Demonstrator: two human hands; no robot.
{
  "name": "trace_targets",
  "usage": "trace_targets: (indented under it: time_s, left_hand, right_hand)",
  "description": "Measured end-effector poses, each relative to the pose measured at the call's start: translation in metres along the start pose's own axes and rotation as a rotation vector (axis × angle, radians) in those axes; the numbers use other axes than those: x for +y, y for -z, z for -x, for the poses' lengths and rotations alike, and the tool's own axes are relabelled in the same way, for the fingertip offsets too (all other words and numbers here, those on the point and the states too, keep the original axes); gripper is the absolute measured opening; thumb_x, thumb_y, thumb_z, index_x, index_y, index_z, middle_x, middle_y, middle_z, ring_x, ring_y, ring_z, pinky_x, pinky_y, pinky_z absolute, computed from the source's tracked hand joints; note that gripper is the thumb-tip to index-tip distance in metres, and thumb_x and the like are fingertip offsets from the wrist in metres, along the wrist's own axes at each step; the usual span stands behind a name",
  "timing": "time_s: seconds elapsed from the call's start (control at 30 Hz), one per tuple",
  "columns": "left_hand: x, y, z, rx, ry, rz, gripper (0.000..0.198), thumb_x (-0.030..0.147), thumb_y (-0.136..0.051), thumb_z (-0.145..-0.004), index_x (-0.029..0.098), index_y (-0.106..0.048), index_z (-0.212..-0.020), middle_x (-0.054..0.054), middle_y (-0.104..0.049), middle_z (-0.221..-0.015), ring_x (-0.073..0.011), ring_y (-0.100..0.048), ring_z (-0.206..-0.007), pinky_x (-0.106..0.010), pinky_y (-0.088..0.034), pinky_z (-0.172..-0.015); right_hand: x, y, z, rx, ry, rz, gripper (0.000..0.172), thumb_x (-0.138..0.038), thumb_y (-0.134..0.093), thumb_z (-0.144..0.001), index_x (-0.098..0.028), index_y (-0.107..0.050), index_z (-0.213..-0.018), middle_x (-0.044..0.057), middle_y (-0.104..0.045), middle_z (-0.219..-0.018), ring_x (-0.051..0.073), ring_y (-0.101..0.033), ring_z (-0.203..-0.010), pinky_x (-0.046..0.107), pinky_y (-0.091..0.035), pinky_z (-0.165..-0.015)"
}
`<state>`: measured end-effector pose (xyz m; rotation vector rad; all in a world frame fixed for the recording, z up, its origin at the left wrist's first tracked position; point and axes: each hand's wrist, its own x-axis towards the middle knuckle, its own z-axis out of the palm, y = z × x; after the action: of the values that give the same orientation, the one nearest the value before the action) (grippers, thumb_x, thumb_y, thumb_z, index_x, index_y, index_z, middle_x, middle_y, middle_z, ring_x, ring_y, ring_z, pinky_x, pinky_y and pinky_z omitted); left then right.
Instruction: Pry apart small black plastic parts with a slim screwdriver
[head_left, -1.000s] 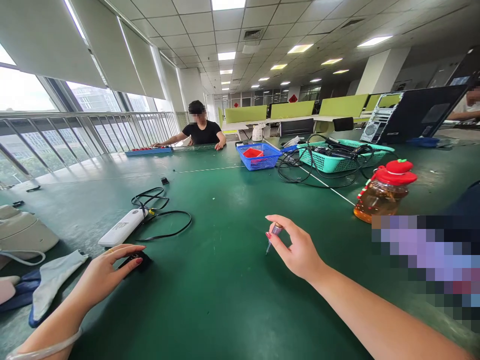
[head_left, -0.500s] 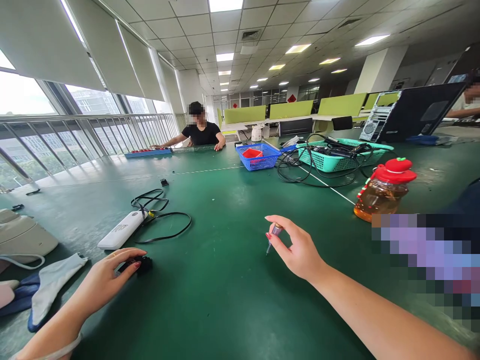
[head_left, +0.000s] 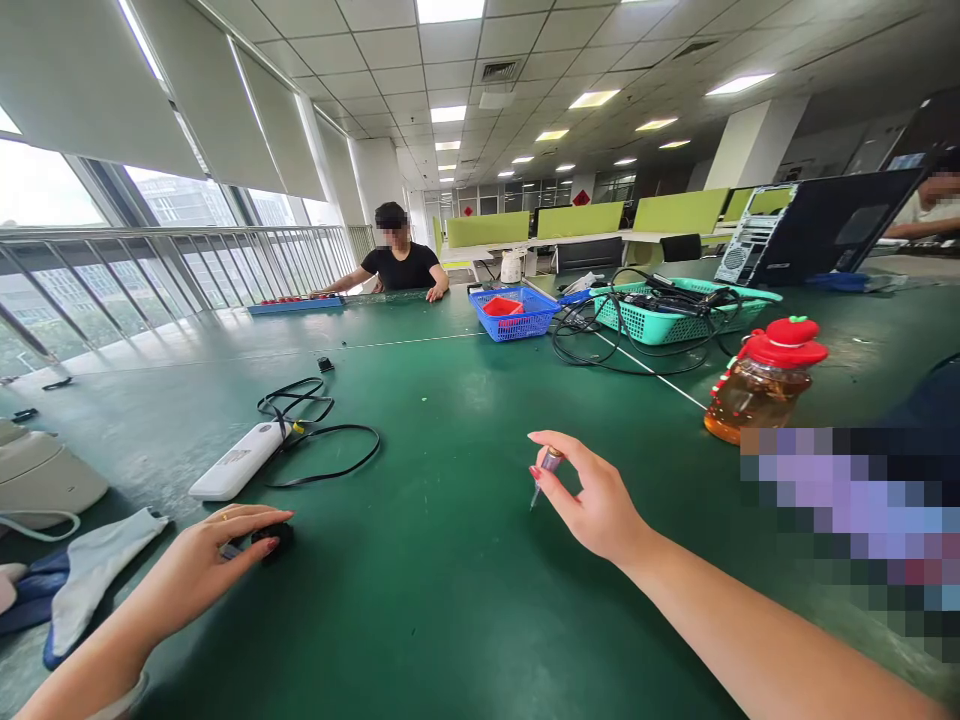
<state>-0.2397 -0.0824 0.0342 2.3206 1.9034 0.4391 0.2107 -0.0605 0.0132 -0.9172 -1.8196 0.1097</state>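
Observation:
My right hand [head_left: 596,495] pinches a small screwdriver [head_left: 551,460] by its handle, between thumb and fingers. Its thin shaft points down towards the green tabletop [head_left: 420,600]. On the left, my left hand [head_left: 202,550] is closed round a small black object [head_left: 279,542] close to the table surface. Most of that object is behind the fingers, so its kind cannot be made out; a greyish bit shows under the palm. Beyond my left hand lies a white power bank [head_left: 241,462] with a black cable [head_left: 337,432] beside it.
A blue-and-white glove [head_left: 101,570] and a beige device [head_left: 45,475] lie at the left. Further back are a blue basket [head_left: 517,320] and a teal basket [head_left: 675,322] with cables. A red-lidded jar [head_left: 765,395] stands right. Another person [head_left: 401,262] sits across the table.
My left hand has tilted slightly over the black object, and less of it shows now. My right hand and the screwdriver are nearly where they were. The whole view has shifted a little.

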Motion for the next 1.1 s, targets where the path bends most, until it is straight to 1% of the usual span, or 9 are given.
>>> trace_targets:
  time_s: [0.1,0.23,0.4,0.67,0.77,0.87,0.97,1.03,1.1]
  left_hand:
    - [-0.007,0.001,0.002,-0.024,0.000,0.050,0.049,0.065,-0.056,-0.078,0.029,-0.075,-0.106,-0.003,-0.073,-0.114,-0.0245,-0.068,-0.104,-0.030,-0.056,-0.089]
    - [-0.017,0.000,0.001,-0.040,-0.001,0.056,0.054,0.068,-0.056,-0.077,0.028,-0.075,-0.108,-0.004,-0.071,-0.118,-0.0257,-0.067,-0.109,-0.033,-0.053,-0.096]
    - [-0.030,-0.002,-0.001,0.092,0.103,-0.002,0.052,0.061,-0.041,-0.088,0.029,-0.071,-0.114,-0.001,-0.071,-0.121,-0.0259,-0.067,-0.108,-0.038,-0.054,-0.094]
    - [-0.040,-0.014,-0.003,0.033,0.054,-0.093,0.044,0.051,-0.052,-0.081,0.027,-0.073,-0.111,-0.002,-0.070,-0.121,-0.0276,-0.069,-0.105,-0.038,-0.054,-0.094]
    - [-0.038,-0.013,-0.004,0.043,0.073,-0.113,0.042,0.048,-0.051,-0.079,0.028,-0.074,-0.108,-0.001,-0.073,-0.116,-0.0275,-0.070,-0.101,-0.037,-0.056,-0.089]
    - [-0.029,-0.004,-0.002,0.065,0.152,-0.152,0.044,0.053,-0.048,-0.083,0.029,-0.072,-0.112,-0.001,-0.075,-0.110,-0.0262,-0.073,-0.088,-0.034,-0.058,-0.077]
    - [-0.017,0.007,0.003,0.129,0.198,-0.189,0.047,0.056,-0.049,-0.083,0.030,-0.068,-0.117,-0.001,-0.069,-0.123,-0.0245,-0.073,-0.085,-0.031,-0.059,-0.072]
    - [-0.009,0.010,0.008,0.183,0.147,-0.224,0.047,0.057,-0.050,-0.082,0.031,-0.069,-0.116,0.000,-0.063,-0.133,-0.0258,-0.072,-0.091,-0.032,-0.059,-0.073]
    - [0.000,0.009,0.012,0.219,0.063,-0.256,0.047,0.058,-0.048,-0.083,0.031,-0.070,-0.115,0.000,-0.063,-0.133,-0.0276,-0.070,-0.099,-0.034,-0.060,-0.077]
  right_hand:
    - [0.000,0.000,0.000,0.003,0.000,0.003,0.029,-0.019,-0.052,-0.092,-0.027,-0.055,-0.120,-0.002,-0.065,-0.079,0.015,-0.067,-0.072,0.030,-0.057,-0.076]
    - [0.001,0.000,0.000,-0.001,-0.013,0.002,0.029,-0.020,-0.052,-0.092,-0.027,-0.055,-0.120,-0.001,-0.066,-0.081,0.015,-0.068,-0.073,0.030,-0.057,-0.076]
    - [0.000,0.001,0.000,-0.010,-0.022,-0.001,0.029,-0.021,-0.051,-0.092,-0.027,-0.055,-0.120,-0.001,-0.066,-0.081,0.016,-0.068,-0.073,0.031,-0.058,-0.077]
    - [0.001,0.000,0.000,-0.014,-0.027,-0.004,0.030,-0.020,-0.051,-0.092,-0.027,-0.054,-0.121,0.000,-0.066,-0.081,0.016,-0.068,-0.073,0.032,-0.058,-0.075]
    - [0.001,0.000,0.000,-0.005,-0.005,-0.010,0.030,-0.019,-0.051,-0.092,-0.027,-0.054,-0.121,0.000,-0.066,-0.082,0.016,-0.068,-0.073,0.031,-0.058,-0.076]
    - [0.000,0.000,-0.001,-0.003,0.002,-0.006,0.030,-0.019,-0.051,-0.092,-0.027,-0.054,-0.120,-0.001,-0.066,-0.081,0.016,-0.067,-0.073,0.032,-0.058,-0.076]
    - [-0.001,0.000,-0.001,0.004,0.005,-0.003,0.029,-0.018,-0.051,-0.092,-0.027,-0.054,-0.120,-0.001,-0.066,-0.080,0.015,-0.067,-0.073,0.032,-0.058,-0.076]
    - [-0.001,0.000,-0.002,0.001,0.007,-0.004,0.028,-0.019,-0.051,-0.092,-0.027,-0.054,-0.119,-0.001,-0.066,-0.080,0.015,-0.066,-0.072,0.032,-0.058,-0.075]
    - [-0.001,0.000,-0.002,-0.010,0.011,-0.008,0.028,-0.019,-0.050,-0.093,-0.027,-0.054,-0.119,-0.001,-0.066,-0.080,0.015,-0.066,-0.072,0.032,-0.058,-0.074]
